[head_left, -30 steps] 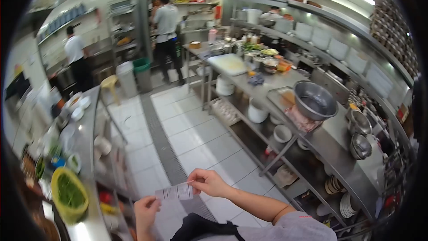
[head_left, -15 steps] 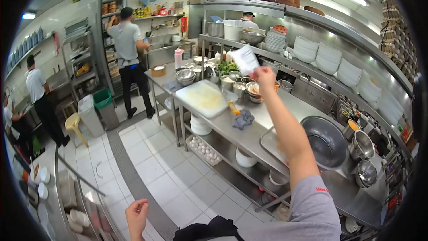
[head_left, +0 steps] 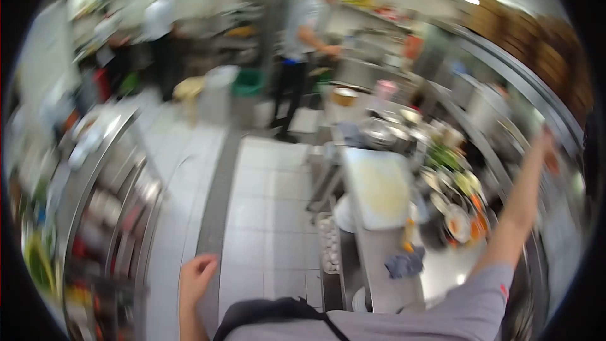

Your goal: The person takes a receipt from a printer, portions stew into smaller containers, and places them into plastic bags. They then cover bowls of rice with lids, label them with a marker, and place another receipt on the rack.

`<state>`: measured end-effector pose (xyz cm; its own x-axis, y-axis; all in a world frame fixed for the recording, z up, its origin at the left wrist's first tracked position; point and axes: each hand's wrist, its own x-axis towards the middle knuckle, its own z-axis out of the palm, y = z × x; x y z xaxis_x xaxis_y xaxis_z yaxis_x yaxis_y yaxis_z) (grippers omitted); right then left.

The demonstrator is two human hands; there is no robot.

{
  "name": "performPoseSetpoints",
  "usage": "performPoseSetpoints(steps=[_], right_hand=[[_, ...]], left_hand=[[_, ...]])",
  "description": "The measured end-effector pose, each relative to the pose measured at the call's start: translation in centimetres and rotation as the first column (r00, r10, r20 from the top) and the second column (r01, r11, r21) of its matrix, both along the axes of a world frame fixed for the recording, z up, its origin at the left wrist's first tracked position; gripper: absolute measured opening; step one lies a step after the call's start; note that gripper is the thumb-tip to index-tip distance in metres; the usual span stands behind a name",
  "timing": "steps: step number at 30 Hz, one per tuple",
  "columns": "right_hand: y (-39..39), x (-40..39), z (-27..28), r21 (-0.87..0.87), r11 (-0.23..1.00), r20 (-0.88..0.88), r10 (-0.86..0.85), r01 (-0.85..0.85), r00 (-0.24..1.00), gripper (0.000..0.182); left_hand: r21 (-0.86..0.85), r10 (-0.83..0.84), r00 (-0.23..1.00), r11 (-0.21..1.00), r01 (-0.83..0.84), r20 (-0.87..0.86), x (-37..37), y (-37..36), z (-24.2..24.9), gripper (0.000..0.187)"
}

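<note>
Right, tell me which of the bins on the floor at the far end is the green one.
The green bin is the one on the right of the pair, nearer the person in the grey shirt. The white bin beside it, to its left, is pale and taller.

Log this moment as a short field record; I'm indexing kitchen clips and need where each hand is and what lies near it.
view: head camera, heavily blurred
right hand: raised, arm stretched toward the upper shelf; whether it holds anything cannot be told
left hand: low, loosely curled, holding nothing, over the tiled floor
counter: white cutting board, grey cloth, bowls of food
others: two people working at the back
</note>
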<state>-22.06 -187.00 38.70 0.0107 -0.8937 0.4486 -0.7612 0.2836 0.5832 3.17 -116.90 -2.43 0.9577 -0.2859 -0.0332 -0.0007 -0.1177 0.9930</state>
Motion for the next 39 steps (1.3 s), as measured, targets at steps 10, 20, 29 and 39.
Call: performPoseSetpoints(steps=[10,20,29,39], right_hand=[[19.1,35.5,-32.3,-0.645,0.521,0.544,-0.201,-0.559,-0.815,0.016],[70.3,49.4,-46.0,-0.326,-0.224,0.742,-0.662,-0.918,-0.102,0.02],[83.8,64.2,-43.9,-0.468,-0.418,0.797,-0.579,-0.779,-0.168,0.017],[96.1,105.0,-41.9,-0.491,-0.726,0.84,-0.248,-0.482,-0.482,0.024]], left_hand=[[0.078,0.071,0.991,0.994,-0.079,0.111,1.3,2.4,-1.1,0.019],[0.193,0.356,0.934,0.917,-0.349,-0.003,2.3,25.7,-1.9,0.018],[0.088,0.68,0.732,0.732,-0.675,-0.042,9.1,39.4,-3.5,0.033],[-0.33,0.701,0.598,0.5,-0.801,-0.388,35.6,42.8,-6.6,0.045]])
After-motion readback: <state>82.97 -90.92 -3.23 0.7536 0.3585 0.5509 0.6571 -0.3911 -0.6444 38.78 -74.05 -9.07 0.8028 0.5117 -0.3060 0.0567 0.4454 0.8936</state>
